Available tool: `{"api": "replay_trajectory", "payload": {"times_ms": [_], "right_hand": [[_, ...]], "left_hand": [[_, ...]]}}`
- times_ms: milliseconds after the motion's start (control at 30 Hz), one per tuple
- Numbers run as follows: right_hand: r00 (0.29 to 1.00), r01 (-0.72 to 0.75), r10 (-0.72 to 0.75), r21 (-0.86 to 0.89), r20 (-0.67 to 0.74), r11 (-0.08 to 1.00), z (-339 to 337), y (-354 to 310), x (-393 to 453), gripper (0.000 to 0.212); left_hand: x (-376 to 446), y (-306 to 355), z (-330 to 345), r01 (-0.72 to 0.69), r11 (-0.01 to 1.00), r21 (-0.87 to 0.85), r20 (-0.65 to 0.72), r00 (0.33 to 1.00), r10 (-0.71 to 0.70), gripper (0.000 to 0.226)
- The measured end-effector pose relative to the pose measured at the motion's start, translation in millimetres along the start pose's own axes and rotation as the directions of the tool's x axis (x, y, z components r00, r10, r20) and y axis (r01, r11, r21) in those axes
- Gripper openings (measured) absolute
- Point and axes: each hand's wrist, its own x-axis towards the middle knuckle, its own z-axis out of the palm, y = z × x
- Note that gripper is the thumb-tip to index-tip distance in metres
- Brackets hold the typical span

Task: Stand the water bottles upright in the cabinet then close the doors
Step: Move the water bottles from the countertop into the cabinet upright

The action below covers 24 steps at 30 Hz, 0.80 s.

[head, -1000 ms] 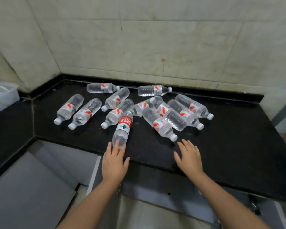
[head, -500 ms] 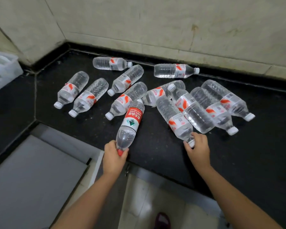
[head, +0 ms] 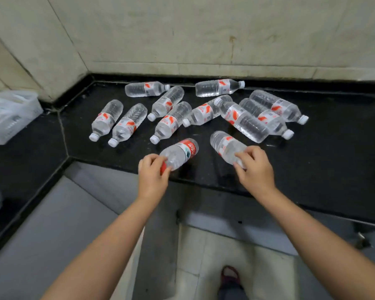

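you've got both now. a second ago your hands were flat and empty at the tabletop [head: 312,169] edge; now your left hand [head: 153,172] has its grip curled round the cap end of the red bottle [head: 180,153], and your right hand [head: 254,167] pinches the neck end of the clear bottle [head: 226,148]. both bottles have come back toward you, clear of the pile [head: 204,111], and sit near the front edge. that's the first pair picked out, by my read; nothing's in the cabinet [head: 236,230] yet.

the red bottle lies tilted, long axis running from your left hand up and to the right, base pointing away from you. the clear bottle runs from your right hand up and to the left, base toward the pile. caps face you on both, so you'll need to swing the bases down before they'll stand. i can't see inside the cabinet below.
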Motion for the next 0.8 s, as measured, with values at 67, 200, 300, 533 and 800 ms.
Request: {"api": "replay_trajectory", "payload": {"times_ms": [67, 200, 300, 533, 800], "right_hand": [[0.998, 0.052, -0.049, -0.062, 0.047, 0.997, -25.3, -21.1, -13.4, 0.025], [0.994, 0.033, -0.021, -0.113, 0.106, 0.993, -83.7, -59.7, -35.2, 0.029], [0.935, -0.126, 0.181, -0.192, 0.304, 0.973, -118.7, -74.1, -48.5, 0.032], [0.646, -0.192, 0.35, -0.3, 0.678, 0.935, -129.8, -61.5, -127.4, 0.029], [0.507, -0.156, 0.397, -0.372, 0.765, 0.915, -88.0, 15.1, -190.3, 0.035]], "left_hand": [[-11.4, 6.9, -18.9, -0.201, 0.978, 0.048, 0.02, 0.979, 0.201, 0.017], [-31.8, 29.4, -55.0, -0.452, 0.89, 0.059, 0.189, 0.88, 0.435, 0.017], [-53.5, 43.0, -65.0, -0.496, 0.868, -0.006, 0.383, 0.801, 0.46, 0.022], [-121.2, 46.7, -25.5, -0.483, 0.876, -0.014, 0.722, 0.601, 0.343, 0.038], [-135.9, 64.9, 64.8, -0.611, 0.789, 0.073, 0.891, 0.395, 0.223, 0.026]]}}
